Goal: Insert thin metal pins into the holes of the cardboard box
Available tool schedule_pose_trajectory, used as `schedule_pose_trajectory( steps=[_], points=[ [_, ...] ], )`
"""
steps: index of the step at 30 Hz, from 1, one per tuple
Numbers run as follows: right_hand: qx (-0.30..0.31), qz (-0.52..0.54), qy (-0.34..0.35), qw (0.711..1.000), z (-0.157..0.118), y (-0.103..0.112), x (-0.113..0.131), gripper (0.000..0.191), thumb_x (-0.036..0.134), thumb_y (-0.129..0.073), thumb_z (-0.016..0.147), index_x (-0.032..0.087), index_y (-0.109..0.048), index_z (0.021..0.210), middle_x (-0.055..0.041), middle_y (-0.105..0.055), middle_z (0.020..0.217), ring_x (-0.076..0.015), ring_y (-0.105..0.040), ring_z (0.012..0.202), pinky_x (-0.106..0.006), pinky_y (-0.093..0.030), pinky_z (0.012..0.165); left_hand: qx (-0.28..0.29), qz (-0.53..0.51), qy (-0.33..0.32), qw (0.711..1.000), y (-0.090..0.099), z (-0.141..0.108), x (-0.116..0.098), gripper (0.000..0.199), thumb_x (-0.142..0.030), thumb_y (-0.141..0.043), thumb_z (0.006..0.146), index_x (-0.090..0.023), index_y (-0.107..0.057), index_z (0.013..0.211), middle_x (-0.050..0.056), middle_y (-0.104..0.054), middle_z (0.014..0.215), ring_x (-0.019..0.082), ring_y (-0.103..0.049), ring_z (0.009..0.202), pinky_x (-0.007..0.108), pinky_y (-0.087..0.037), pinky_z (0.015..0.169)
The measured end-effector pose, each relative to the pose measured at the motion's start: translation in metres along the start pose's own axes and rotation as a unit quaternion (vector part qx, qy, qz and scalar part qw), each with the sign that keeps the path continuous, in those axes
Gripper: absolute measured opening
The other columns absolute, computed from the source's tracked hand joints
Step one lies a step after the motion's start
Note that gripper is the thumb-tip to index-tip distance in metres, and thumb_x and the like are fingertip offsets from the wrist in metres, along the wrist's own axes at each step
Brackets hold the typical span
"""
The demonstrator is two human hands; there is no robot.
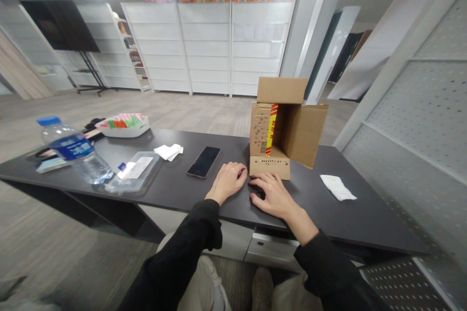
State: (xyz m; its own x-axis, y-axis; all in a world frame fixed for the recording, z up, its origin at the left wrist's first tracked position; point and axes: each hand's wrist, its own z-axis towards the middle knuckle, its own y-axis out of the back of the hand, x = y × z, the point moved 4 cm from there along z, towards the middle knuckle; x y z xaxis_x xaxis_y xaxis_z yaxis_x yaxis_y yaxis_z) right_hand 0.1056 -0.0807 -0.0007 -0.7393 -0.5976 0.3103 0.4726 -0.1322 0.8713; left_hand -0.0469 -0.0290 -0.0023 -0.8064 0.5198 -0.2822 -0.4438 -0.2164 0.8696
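My left hand (228, 181) rests on the dark desk (197, 194), its fingers curled together beside the open cardboard box; whether anything is under them is hidden. Just right of it, my right hand (272, 194) lies over a small black object (257, 188) with a ridged surface, its thumb and fingers on either side of it. The cardboard box (260, 129) lies on its side with its flaps spread and its opening facing me. Its lower flap reaches down to the fingertips of my right hand. To the left of my left hand lies a black phone (204, 162).
On the left are a water bottle (75, 148), a clear plastic case (140, 172), a white tray (126, 129) of colourful packets and a folded tissue (168, 151). Another tissue (337, 187) lies at right, near a perforated panel (419, 121).
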Motion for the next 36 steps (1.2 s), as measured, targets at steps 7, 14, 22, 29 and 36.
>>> schedule_pose_trajectory(
  steps=[7,14,22,29,36],
  points=[
    [0.005,-0.003,-0.005,1.0,0.0008,-0.0005,0.0001,0.028,0.026,-0.061,0.081,0.022,-0.068,0.108,-0.0075,-0.066,0.122,-0.0245,-0.056,0.114,-0.042,-0.036,0.099,0.004,0.0,0.003,1.0,0.0009,-0.0001,0.0,0.021,-0.027,-0.045,0.096,-0.023,-0.065,0.095,0.003,-0.069,0.089,0.019,-0.06,0.088,0.032,-0.04,0.077],
    [-0.005,-0.001,-0.007,1.0,0.001,-0.0012,-0.0001,0.026,0.023,-0.058,0.083,0.021,-0.067,0.107,-0.0073,-0.067,0.119,-0.0237,-0.056,0.113,-0.041,-0.036,0.098,0.011,-0.002,0.009,1.0,0.0031,0.0001,-0.0018,0.022,-0.027,-0.044,0.096,-0.023,-0.066,0.096,0.003,-0.069,0.09,0.019,-0.06,0.089,0.031,-0.04,0.078],
    [-0.006,0.007,-0.007,1.0,0.0018,-0.0016,0.0002,0.026,0.022,-0.056,0.084,0.022,-0.067,0.107,-0.0085,-0.068,0.118,-0.0254,-0.057,0.112,-0.043,-0.036,0.097,0.007,-0.009,0.009,1.0,0.0037,-0.0005,-0.0019,0.022,-0.028,-0.045,0.096,-0.023,-0.066,0.095,0.003,-0.069,0.089,0.019,-0.061,0.089,0.032,-0.042,0.08],
    [-0.005,0.001,-0.004,1.0,0.0022,-0.0025,-0.0005,0.023,0.022,-0.056,0.087,0.021,-0.067,0.106,-0.0075,-0.068,0.117,-0.0241,-0.057,0.111,-0.041,-0.036,0.096,0.009,-0.011,0.007,1.0,0.0028,0.0,-0.0015,0.021,-0.027,-0.045,0.096,-0.023,-0.066,0.095,0.003,-0.069,0.088,0.019,-0.06,0.088,0.031,-0.041,0.079],
    [-0.007,-0.006,-0.002,1.0,0.0034,-0.0019,-0.0002,0.022,0.023,-0.05,0.093,0.022,-0.067,0.107,-0.0068,-0.07,0.113,-0.0227,-0.057,0.107,-0.04,-0.036,0.094,0.008,-0.006,0.006,1.0,0.0025,0.0005,-0.0016,0.022,-0.028,-0.044,0.096,-0.023,-0.066,0.095,0.003,-0.069,0.088,0.019,-0.061,0.088,0.031,-0.041,0.078]
  ],
)
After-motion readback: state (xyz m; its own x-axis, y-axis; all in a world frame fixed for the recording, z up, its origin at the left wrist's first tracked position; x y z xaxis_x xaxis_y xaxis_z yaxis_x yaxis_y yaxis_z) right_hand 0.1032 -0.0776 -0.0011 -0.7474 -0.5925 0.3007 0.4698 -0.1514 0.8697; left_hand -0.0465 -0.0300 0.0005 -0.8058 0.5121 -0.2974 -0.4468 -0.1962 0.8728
